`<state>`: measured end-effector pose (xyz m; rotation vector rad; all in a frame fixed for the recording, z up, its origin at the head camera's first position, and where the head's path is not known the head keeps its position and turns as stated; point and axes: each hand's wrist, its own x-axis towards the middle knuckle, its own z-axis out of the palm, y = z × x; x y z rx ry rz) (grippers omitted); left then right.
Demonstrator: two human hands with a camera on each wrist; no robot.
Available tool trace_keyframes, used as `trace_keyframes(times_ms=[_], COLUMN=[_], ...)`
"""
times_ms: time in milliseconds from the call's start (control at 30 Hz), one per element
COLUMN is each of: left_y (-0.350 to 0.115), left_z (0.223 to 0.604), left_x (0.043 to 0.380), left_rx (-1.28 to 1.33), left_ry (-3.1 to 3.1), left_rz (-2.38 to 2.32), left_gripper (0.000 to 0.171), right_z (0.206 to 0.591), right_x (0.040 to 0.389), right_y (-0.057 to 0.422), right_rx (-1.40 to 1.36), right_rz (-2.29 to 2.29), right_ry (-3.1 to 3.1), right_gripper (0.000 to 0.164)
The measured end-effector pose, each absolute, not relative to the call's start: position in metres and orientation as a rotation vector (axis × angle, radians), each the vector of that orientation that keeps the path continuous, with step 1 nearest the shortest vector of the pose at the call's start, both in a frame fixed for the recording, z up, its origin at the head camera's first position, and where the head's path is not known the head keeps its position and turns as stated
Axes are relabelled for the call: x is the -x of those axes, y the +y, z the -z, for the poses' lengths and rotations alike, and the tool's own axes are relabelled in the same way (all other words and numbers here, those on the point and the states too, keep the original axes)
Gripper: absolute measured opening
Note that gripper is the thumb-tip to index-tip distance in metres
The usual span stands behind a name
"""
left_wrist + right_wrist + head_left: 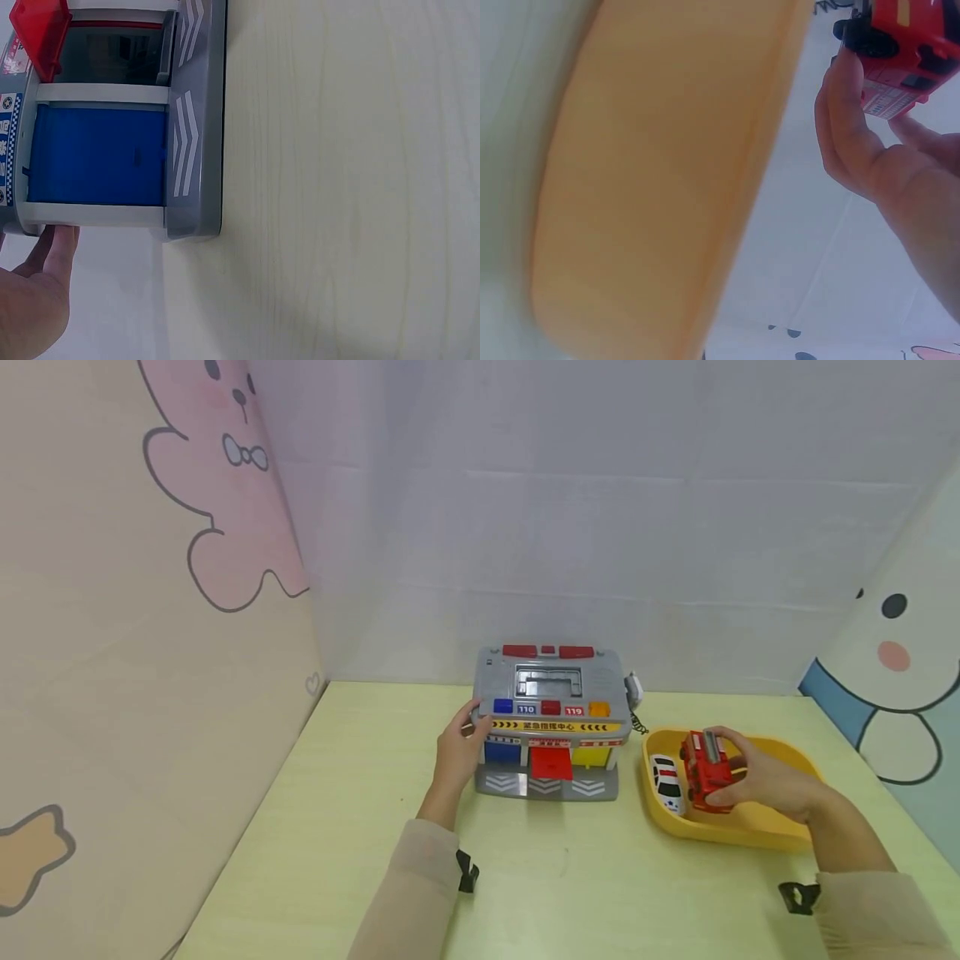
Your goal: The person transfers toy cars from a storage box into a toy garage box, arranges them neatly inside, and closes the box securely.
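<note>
A grey toy emergency station [550, 718] stands near the back wall. Its middle red door [551, 763] is swung up, while the blue door [97, 155] and the yellow one are down. My left hand [459, 752] grips the station's left front corner; part of its fingers is hidden behind the side in the left wrist view. Over a yellow tray [720, 834], my right hand [772, 779] holds a red toy fire truck [707, 771] between thumb and fingers. A white toy police car [666, 783] lies in the tray, left of the truck.
A grey handset [634, 690] with a coiled black cord [638, 723] hangs at the station's right side. The pale table [570, 893] meets a white curtain-like wall [600, 527] behind. Cartoon-printed side walls [907, 693] border it left and right.
</note>
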<state>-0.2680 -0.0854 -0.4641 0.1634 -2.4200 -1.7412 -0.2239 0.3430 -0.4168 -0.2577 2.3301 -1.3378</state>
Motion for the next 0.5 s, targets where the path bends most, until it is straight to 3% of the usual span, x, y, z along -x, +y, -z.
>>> trace_keyframes(times_ms=[500], left_y=[-0.084], left_z=[0.462], left_x=[0.267], left_rx=[-0.171], left_ry=[-2.422], left_rz=[1.732], left_gripper=[0.046], right_z=[0.4], right_x=[0.214], right_y=[0.327], right_rx=[0.315], right_rz=[1.371], right_ry=[2.306], right_gripper=[0.099])
